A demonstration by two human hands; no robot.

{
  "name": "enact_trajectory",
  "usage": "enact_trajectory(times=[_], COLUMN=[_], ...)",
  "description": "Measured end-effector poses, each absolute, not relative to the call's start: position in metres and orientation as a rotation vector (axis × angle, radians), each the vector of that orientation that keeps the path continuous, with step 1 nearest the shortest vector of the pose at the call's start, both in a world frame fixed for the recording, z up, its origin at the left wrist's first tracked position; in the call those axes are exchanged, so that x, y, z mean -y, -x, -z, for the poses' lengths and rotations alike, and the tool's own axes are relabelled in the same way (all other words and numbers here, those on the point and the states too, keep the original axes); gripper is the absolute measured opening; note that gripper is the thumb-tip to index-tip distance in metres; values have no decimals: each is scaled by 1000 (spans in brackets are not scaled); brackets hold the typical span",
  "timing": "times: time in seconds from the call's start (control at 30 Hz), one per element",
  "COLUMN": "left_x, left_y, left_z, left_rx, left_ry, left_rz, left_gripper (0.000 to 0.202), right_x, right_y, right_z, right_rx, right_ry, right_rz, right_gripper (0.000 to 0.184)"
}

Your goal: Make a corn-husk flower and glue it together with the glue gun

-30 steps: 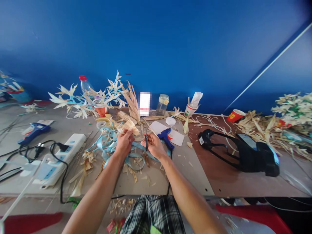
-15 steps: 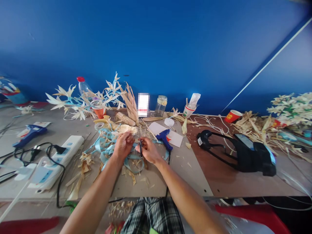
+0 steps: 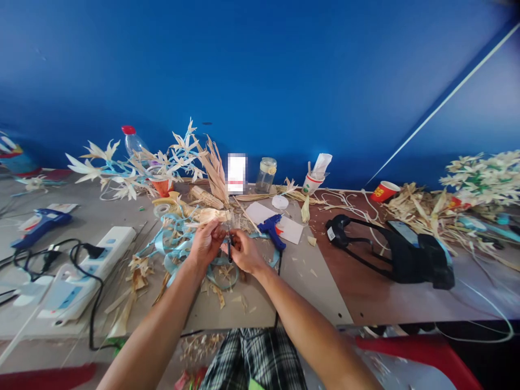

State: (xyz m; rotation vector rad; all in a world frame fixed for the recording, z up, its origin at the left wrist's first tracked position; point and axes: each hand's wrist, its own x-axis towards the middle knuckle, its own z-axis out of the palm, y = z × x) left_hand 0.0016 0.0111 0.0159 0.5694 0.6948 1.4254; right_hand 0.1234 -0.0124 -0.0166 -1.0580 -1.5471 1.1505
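Over the middle of the table, my left hand (image 3: 206,241) pinches a pale piece of corn husk (image 3: 215,216) that shows just beyond its fingertips. Close beside it, my right hand (image 3: 244,252) is closed around black-handled scissors (image 3: 230,250), whose blades point away from me near the husk. Fingers partly hide both the blades and the near end of the husk. Light-blue ribbon (image 3: 173,244) lies in a tangle beside and under my left hand. To the right of my right hand rests a blue glue gun (image 3: 271,226) on white card.
A white power strip (image 3: 97,265) with black cables lies left. Husk flowers (image 3: 170,157), a corn cob (image 3: 206,197), a glass jar (image 3: 266,176) and a paper cup (image 3: 312,184) line the back. A black head strap device (image 3: 406,254) and a red cup (image 3: 384,191) are right.
The whole view has shifted slightly. My hands are a little closer together, and the scissors have come nearer to my left fingers. Both hands keep their hold.
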Motion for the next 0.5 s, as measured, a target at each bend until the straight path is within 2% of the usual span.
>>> enact_trajectory(times=[0.27,0.5], left_x=[-11,-11], left_y=[-3,-3], left_z=[-12,-12], left_rx=[-688,-720], left_ry=[-540,-547], left_rz=[-1359,-1379], left_gripper=[32,26], right_x=[13,12], right_y=[-122,-124], right_z=[12,15], right_rx=[1478,1534], right_ry=[1120,1059], right_rz=[-1159,-1131], right_gripper=[37,25])
